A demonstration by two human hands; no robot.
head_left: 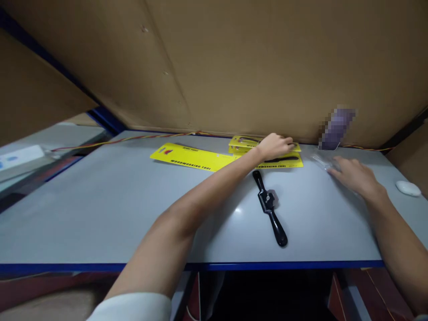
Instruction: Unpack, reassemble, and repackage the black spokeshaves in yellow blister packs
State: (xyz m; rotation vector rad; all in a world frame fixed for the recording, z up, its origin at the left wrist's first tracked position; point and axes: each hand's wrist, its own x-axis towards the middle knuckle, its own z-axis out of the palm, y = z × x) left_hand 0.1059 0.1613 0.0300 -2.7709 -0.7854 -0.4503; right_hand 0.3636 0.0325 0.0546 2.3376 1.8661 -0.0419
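Observation:
A black spokeshave (pixel 269 204) lies slantwise on the grey table in front of me, touched by neither hand. My left hand (pixel 276 146) reaches across to the yellow cards at the back. Its fingers are curled together, and what they hold, if anything, is hidden. Beneath and beside it is a small stack of yellow packages (pixel 236 141), with a packaged black tool (pixel 284 159) showing under the hand. One long yellow card (pixel 190 157) printed "WOODWORKING TOOL" lies flat to the left. On the right, my right hand (pixel 356 176) grips a clear plastic piece (pixel 321 159), blurred at its edges.
A brown board wall (pixel 234 67) rises behind the table (pixel 100 200). Against it leans a blurred-out purple object (pixel 337 129). A white rounded case (pixel 408 188) sits at the right. Twisted red and yellow wires (pixel 150 137) run along the back; a white box (pixel 22 160) stands far left.

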